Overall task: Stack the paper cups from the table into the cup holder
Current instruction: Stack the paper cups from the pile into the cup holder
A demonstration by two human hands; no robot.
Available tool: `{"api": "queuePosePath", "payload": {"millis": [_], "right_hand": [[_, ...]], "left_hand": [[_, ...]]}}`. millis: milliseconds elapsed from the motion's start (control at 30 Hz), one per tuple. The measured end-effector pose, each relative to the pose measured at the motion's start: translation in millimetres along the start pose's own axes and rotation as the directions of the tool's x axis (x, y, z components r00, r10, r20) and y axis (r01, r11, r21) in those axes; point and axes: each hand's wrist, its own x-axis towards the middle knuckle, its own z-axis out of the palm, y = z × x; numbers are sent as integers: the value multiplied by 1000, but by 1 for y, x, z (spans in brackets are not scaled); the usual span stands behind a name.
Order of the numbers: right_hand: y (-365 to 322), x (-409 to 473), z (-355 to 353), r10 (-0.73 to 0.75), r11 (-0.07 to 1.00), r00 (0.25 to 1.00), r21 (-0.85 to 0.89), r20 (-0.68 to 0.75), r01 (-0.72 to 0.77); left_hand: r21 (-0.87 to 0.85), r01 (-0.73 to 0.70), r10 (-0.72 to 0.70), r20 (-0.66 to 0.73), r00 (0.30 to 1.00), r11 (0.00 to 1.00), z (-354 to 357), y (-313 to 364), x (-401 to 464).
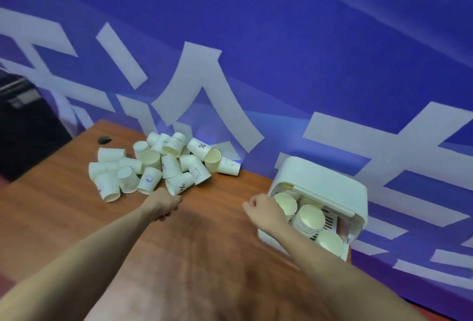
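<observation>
Reaching was under way: left hand [163, 204] curled at a paper cup [180, 185], grasp uncertain; right hand [263, 209] clenched empty by the cup holder [330, 187]; a firm pick was judged next

A heap of white paper cups [163, 164], most lying on their sides and some printed with small marks, is seen on a brown wooden table [204, 244] against a blue wall with large white characters [307, 52]. The left hand [163, 201] is held just beside the heap's near edge, fingers curled. The right hand [263, 209], loosely closed, is placed at the open front of a white plastic cup holder [327, 182], in which stacked cups are held.
</observation>
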Motion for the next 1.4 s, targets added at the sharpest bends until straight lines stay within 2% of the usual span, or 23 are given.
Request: {"api": "queuePosePath", "payload": {"millis": [233, 467, 600, 733, 800, 1000, 1267, 1400], "right_hand": [[-91, 48, 30, -47, 992, 997, -110, 63, 53], [-159, 110, 56, -53, 979, 996, -194, 76, 67], [-185, 147, 69, -68, 951, 996, -297, 61, 83], [-200, 189, 83, -98, 910, 994, -400, 42, 107], [-204, 212, 91, -116, 893, 992, -433, 42, 122], [-205, 264, 123, -127, 873, 988, -464, 82, 151], [-202, 300, 155, -115, 884, 986, -440, 124, 158], [-200, 300, 154, -117, 889, 987, -431, 106, 152]], "left_hand": [[-120, 81, -94, -106, 990, 989, -82, -76, 27], [-50, 72, -79, -158, 984, 996, -147, -91, 76], [55, 18, -8, -191, 982, 998, -162, -71, 114], [113, -45, 64, -165, 984, 993, -160, -44, 158], [215, -65, 100, -159, 982, 974, -157, -31, 180], [613, -100, 219, -122, 968, 784, -151, -14, 233], [695, -126, 209, -37, 977, 708, -135, -22, 273], [651, -126, 196, -35, 980, 748, -134, -26, 274]]}}
